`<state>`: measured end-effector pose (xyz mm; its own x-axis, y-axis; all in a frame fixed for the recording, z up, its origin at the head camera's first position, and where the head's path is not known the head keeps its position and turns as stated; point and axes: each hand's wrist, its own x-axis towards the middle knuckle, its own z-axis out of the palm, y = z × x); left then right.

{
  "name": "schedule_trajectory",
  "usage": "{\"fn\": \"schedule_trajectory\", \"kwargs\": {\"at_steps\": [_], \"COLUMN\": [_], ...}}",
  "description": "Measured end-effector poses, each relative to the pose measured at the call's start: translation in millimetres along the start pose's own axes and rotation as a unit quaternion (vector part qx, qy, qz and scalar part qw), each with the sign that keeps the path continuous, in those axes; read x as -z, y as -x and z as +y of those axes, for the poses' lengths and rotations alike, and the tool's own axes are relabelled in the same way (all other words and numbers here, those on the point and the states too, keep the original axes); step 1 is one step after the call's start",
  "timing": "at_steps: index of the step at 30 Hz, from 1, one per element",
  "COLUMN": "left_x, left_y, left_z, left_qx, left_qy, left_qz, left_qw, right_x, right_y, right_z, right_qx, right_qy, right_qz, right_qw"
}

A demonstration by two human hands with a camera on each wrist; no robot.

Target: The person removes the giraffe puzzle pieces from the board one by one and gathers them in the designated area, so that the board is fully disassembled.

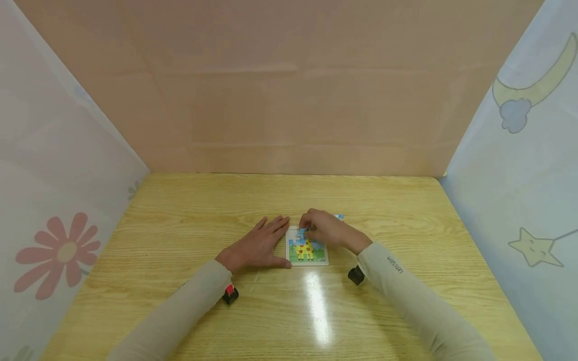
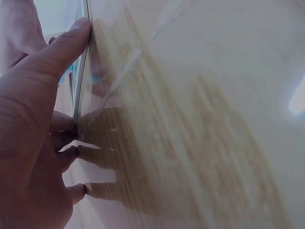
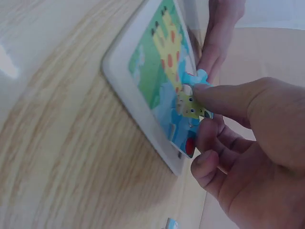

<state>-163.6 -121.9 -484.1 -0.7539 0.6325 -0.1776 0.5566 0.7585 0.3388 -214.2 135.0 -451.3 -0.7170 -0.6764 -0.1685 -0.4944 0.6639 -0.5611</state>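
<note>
Right hand (image 1: 327,229) pinches puzzle piece (image 3: 193,107) over puzzle board (image 1: 307,250).

We see a light wood-grain table (image 1: 189,225), w/ glare streak near its front edge. Lying on it: a white-framed giraffe puzzle board (image 1: 307,249), just right of the left hand (image 1: 255,246), which rests flat on the tabletop, thumb at the board's edge. A small blue loose piece (image 1: 339,217) lies on the table just beyond the right hand (image 1: 322,229).
</note>
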Motion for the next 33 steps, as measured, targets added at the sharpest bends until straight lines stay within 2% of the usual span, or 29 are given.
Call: {"fn": "schedule_trajectory", "kwargs": {"at_steps": [3, 15, 25, 33], "left_x": [-0.5, 1.1, 0.9, -0.4], "left_y": [0.0, -0.9, -0.8, -1.2], "left_z": [0.3, 1.2, 1.0, 0.9], "left_qx": [0.001, 0.006, 0.003, 0.006], "left_qy": [0.004, 0.006, 0.007, -0.005], "left_qz": [0.001, -0.005, -0.003, -0.004], "left_qw": [1.0, 1.0, 1.0, 1.0], "right_x": [1, 4, 18, 39], "right_y": [0, 4, 13, 36], "right_z": [1, 5, 15, 37], "right_qx": [0.005, -0.021, -0.027, -0.06], "right_qy": [-0.007, -0.057, -0.08, -0.062], "right_qz": [-0.004, -0.015, 0.007, 0.04], "right_qw": [1.0, 0.998, 0.996, 0.995]}}
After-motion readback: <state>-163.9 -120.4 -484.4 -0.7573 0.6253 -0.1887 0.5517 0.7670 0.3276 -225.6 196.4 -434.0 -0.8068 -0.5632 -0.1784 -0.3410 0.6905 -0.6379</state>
